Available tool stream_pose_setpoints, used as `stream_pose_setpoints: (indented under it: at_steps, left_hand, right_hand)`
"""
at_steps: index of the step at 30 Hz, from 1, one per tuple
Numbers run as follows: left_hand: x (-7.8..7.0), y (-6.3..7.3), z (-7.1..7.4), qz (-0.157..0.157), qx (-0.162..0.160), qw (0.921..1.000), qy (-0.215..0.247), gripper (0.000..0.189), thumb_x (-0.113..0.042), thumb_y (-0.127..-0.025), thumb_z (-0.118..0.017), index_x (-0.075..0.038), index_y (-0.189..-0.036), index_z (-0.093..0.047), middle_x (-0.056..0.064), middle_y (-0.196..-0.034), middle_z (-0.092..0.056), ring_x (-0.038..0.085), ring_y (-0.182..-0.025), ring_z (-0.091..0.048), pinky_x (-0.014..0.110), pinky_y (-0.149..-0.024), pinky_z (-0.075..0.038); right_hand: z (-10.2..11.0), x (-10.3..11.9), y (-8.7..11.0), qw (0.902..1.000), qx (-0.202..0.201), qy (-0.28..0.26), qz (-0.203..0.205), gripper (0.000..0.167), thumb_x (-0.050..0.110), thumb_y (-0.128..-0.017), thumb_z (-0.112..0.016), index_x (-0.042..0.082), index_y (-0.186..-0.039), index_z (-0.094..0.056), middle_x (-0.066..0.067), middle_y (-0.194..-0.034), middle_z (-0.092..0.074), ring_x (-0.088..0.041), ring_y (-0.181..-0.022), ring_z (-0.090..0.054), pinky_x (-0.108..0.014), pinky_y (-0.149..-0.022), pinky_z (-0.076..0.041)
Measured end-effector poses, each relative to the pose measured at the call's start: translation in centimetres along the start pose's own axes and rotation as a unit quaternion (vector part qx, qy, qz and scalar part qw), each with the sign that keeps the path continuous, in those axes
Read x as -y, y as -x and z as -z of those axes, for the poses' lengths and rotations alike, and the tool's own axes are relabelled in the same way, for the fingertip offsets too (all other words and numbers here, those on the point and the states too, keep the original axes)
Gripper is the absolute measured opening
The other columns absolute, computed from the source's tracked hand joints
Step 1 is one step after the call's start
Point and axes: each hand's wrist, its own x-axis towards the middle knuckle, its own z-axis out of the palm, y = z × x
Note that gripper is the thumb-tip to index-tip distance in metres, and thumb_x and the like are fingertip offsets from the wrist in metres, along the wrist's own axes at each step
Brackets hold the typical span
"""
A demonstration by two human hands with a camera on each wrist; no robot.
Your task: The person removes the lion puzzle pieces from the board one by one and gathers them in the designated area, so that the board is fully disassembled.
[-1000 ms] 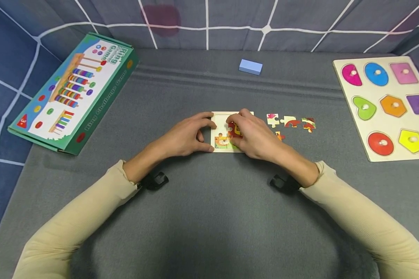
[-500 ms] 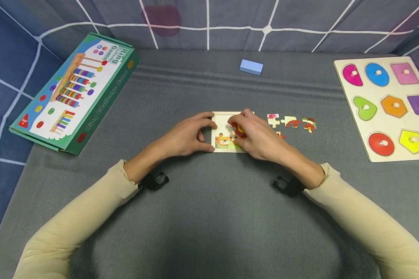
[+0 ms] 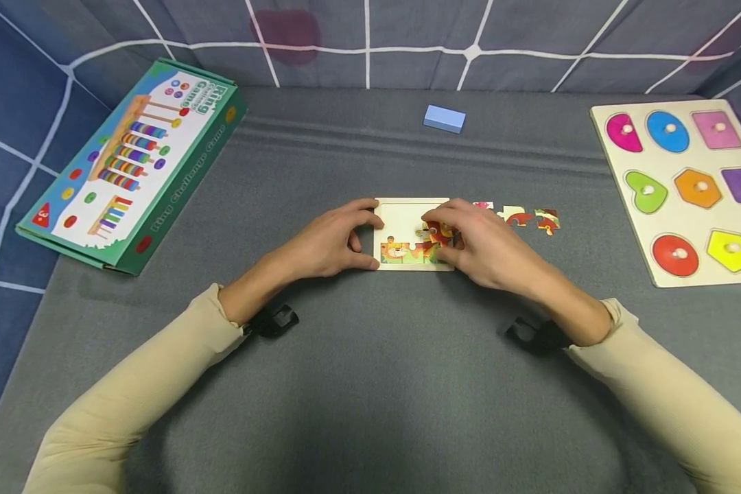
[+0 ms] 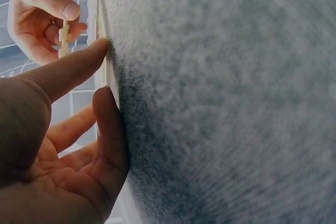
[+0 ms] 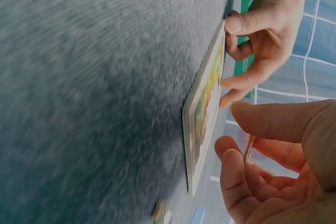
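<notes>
A small light wooden puzzle tray (image 3: 404, 216) lies mid-table, with joined jigsaw pieces (image 3: 401, 253) showing an animal face along its near side. My left hand (image 3: 324, 240) holds the tray's left end, thumb at the near corner and fingertips at the far one. Over the tray's right part, my right hand (image 3: 484, 243) pinches a red and yellow jigsaw piece (image 3: 435, 233). The right wrist view shows this piece (image 5: 249, 148) edge-on between thumb and fingers, raised off the tray. Loose pieces lie right of the tray: one (image 3: 484, 204) mostly covered by the hand, two more (image 3: 516, 217) beyond.
A green ring game box (image 3: 130, 165) stands at the left. To the right lies a wooden board (image 3: 659, 221) of colourful knobbed shapes. A blue block (image 3: 444, 119) sits toward the back, before the grid-patterned cloth (image 3: 414, 65).
My right hand has moved right with the jigsaw piece and tipped it, uncovering more of the tray and its near-side pieces. It now covers some loose pieces. My left hand stays put.
</notes>
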Motion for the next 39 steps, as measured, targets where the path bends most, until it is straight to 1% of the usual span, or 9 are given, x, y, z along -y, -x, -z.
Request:
stream_pose_setpoints:
  at_steps: [9, 15, 18, 21, 25, 28, 30, 35, 39]
  left_hand:
    - [-0.1, 0.0, 0.0, 0.006, 0.002, 1.0000, -0.003, 0.055, -0.020, -0.082, -0.083, -0.006, -0.131, -0.060, 0.008, -0.155, -0.034, 0.012, -0.081, -0.061, 0.037, -0.090, -0.044]
    - [-0.1, 0.0, 0.0, 0.009, 0.005, 0.9999, -0.004, 0.055, -0.021, -0.083, -0.083, -0.006, -0.131, -0.060, 0.007, -0.156, -0.034, 0.012, -0.081, -0.061, 0.038, -0.090, -0.043]
    - [-0.1, 0.0, 0.0, 0.009, 0.004, 0.9999, -0.005, 0.055, -0.021, -0.083, -0.083, -0.006, -0.131, -0.060, 0.008, -0.155, -0.034, 0.012, -0.081, -0.061, 0.038, -0.089, -0.044]
    - [-0.1, 0.0, 0.0, 0.009, 0.003, 0.9999, -0.004, 0.055, -0.020, -0.083, -0.083, -0.006, -0.131, -0.060, 0.008, -0.155, -0.034, 0.012, -0.081, -0.061, 0.038, -0.088, -0.044]
    - [-0.2, 0.1, 0.0, 0.009, 0.004, 1.0000, -0.002, 0.056, -0.020, -0.082, -0.083, -0.006, -0.131, -0.060, 0.008, -0.156, -0.033, 0.012, -0.080, -0.060, 0.037, -0.088, -0.044]
    - [-0.2, 0.0, 0.0, 0.012, 0.005, 0.9999, -0.001, 0.055, -0.021, -0.083, -0.083, -0.006, -0.131, -0.060, 0.007, -0.156, -0.033, 0.012, -0.080, -0.060, 0.037, -0.090, -0.043]
    - [-0.2, 0.0, -0.1, 0.014, 0.006, 0.9999, -0.001, 0.055, -0.021, -0.082, -0.083, -0.007, -0.131, -0.060, 0.007, -0.156, -0.034, 0.012, -0.081, -0.061, 0.037, -0.089, -0.043]
    - [-0.1, 0.0, -0.1, 0.014, 0.002, 0.9999, -0.002, 0.055, -0.021, -0.082, -0.083, -0.006, -0.130, -0.061, 0.007, -0.155, -0.034, 0.012, -0.081, -0.061, 0.036, -0.087, -0.044]
    - [-0.1, 0.0, -0.1, 0.011, 0.001, 0.9999, -0.003, 0.055, -0.021, -0.082, -0.083, -0.006, -0.130, -0.061, 0.008, -0.155, -0.034, 0.012, -0.081, -0.061, 0.037, -0.087, -0.045]
  right_hand:
    - [1.2, -1.1, 1.6, 0.9999, -0.009, 0.002, -0.006, 0.045, -0.001, -0.086, -0.074, 0.002, -0.129, -0.062, -0.012, -0.118, -0.060, -0.028, -0.099, -0.057, -0.046, -0.084, -0.043]
    - [1.6, -1.7, 2.2, 0.9994, -0.027, -0.015, -0.013, 0.047, -0.001, -0.084, -0.074, -0.001, -0.130, -0.060, -0.013, -0.118, -0.061, -0.026, -0.088, -0.057, -0.042, -0.078, -0.042]
    - [1.7, -2.0, 2.5, 0.9990, -0.038, -0.022, -0.007, 0.045, -0.002, -0.084, -0.073, -0.002, -0.127, -0.061, -0.012, -0.113, -0.061, -0.023, -0.082, -0.057, -0.040, -0.075, -0.044]
    - [1.8, -2.3, 2.9, 0.9985, -0.049, -0.023, 0.003, 0.043, -0.002, -0.084, -0.074, 0.000, -0.125, -0.062, -0.010, -0.107, -0.062, -0.021, -0.082, -0.056, -0.038, -0.074, -0.044]
    - [1.9, -2.8, 3.7, 0.9977, -0.065, -0.015, 0.012, 0.044, -0.001, -0.081, -0.079, 0.004, -0.122, -0.065, -0.005, -0.098, -0.061, -0.017, -0.079, -0.053, -0.032, -0.071, -0.041]
    - [2.1, -3.1, 4.3, 0.9970, -0.077, -0.003, 0.004, 0.047, 0.001, -0.079, -0.082, 0.005, -0.123, -0.066, -0.004, -0.101, -0.061, -0.016, -0.078, -0.053, -0.032, -0.071, -0.039]
    - [2.4, -3.3, 4.8, 0.9967, -0.080, 0.005, -0.013, 0.048, 0.002, -0.079, -0.082, 0.005, -0.125, -0.067, -0.006, -0.107, -0.060, -0.017, -0.081, -0.054, -0.035, -0.072, -0.039]
    - [3.0, -3.7, 5.9, 0.9956, -0.070, 0.025, -0.057, 0.049, 0.003, -0.081, -0.080, 0.004, -0.128, -0.066, -0.012, -0.115, -0.056, -0.024, -0.086, -0.051, -0.040, -0.070, -0.036]
    - [3.1, -4.4, 6.5, 0.9960, -0.069, 0.030, -0.048, 0.049, 0.001, -0.080, -0.081, 0.005, -0.127, -0.066, -0.010, -0.115, -0.059, -0.023, -0.087, -0.053, -0.039, -0.070, -0.037]
